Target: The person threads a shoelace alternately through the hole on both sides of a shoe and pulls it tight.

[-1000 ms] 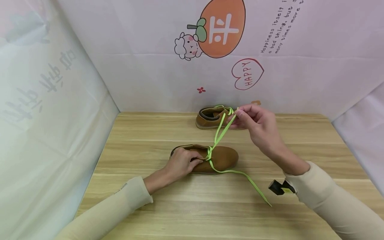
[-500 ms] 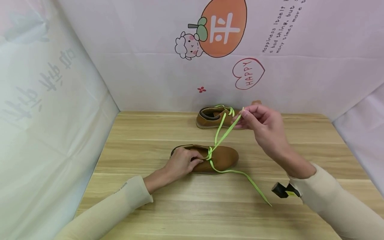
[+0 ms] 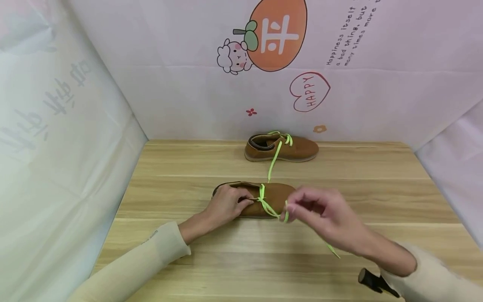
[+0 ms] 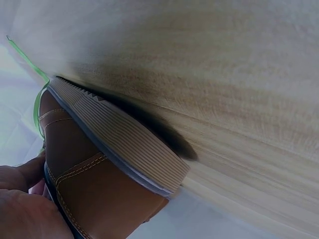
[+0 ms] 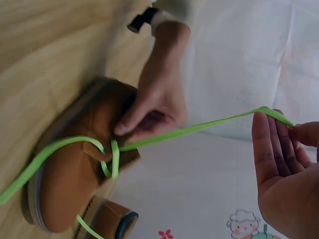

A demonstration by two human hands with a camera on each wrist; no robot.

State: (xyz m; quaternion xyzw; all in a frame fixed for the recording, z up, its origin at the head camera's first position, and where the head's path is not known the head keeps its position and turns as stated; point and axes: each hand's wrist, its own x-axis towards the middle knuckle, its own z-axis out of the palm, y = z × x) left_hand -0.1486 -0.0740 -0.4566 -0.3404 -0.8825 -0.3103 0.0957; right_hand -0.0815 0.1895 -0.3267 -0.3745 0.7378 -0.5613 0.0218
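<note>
A brown shoe (image 3: 277,193) with a bright green shoelace (image 3: 268,208) rests on the wooden table, toe to the right. At its opening, my left hand (image 3: 226,203) pinches the edge of the upper beside the lacing. My right hand (image 3: 328,216) pinches one length of the lace between thumb and fingers, in front of the toe. In the right wrist view that lace (image 5: 199,127) stretches taut from the shoe to the right fingers. Its other end (image 3: 332,250) lies on the table, partly hidden behind the right hand. The left wrist view shows the shoe's ribbed sole (image 4: 119,134).
Behind, a second brown shoe (image 3: 302,149) stands against the printed white backdrop (image 3: 188,96), also laced in green. One of its lace ends (image 3: 275,161) trails forward to the front shoe. White sheeting (image 3: 49,147) hangs along the table's left side.
My right hand has swung from above the rear shoe down toward the near side, carrying the lace across the front shoe. The rear shoe's toe is uncovered. My left hand stays where it was.
</note>
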